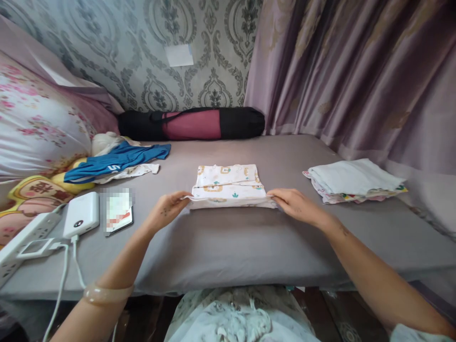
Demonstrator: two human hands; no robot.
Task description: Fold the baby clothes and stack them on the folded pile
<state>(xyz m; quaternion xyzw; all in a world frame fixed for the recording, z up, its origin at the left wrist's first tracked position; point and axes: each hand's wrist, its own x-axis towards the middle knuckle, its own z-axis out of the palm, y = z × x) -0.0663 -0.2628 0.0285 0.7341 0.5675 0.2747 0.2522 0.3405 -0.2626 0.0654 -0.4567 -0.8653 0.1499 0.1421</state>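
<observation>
A white cotton garment [228, 183] with a yellow and green print lies folded into a wide strip on the grey sheet, straight in front of me. Its near edge is pulled a little up off the sheet. The left front corner is pinched between the fingers of my left hand [169, 209]. At the opposite corner, my right hand [294, 203] grips the same edge, so the fabric stretches between both hands. Beyond my right hand sits a stack of folded clothes [356, 178], with a pale piece on top.
A blue garment [121, 159] lies loosely at the left among plush toys [39, 192]. Nearer me are a white power bank [81, 213], a phone-like object [119, 213] and a power strip [24, 242] with cables. A black and maroon long bag [192, 124] rests against the wall.
</observation>
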